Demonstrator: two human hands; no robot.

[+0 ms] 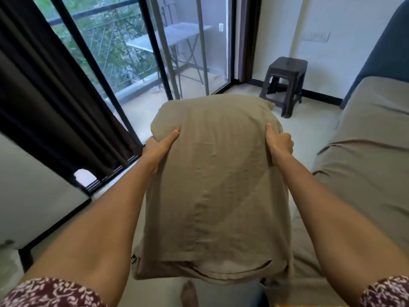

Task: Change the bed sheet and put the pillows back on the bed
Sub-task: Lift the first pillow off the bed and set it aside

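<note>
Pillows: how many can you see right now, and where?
1. The pillow is held up in front of the person, left hand and right hand gripping its sides, beside the bed. Others may be out of view.

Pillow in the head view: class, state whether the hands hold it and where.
Both hands grip the pillow by its far end: the left hand on its left edge, the right hand on its right edge.

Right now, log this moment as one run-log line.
step: carrying pillow | left hand: grips left edge | right hand: grips right edge | bed: sheeted, right
</note>
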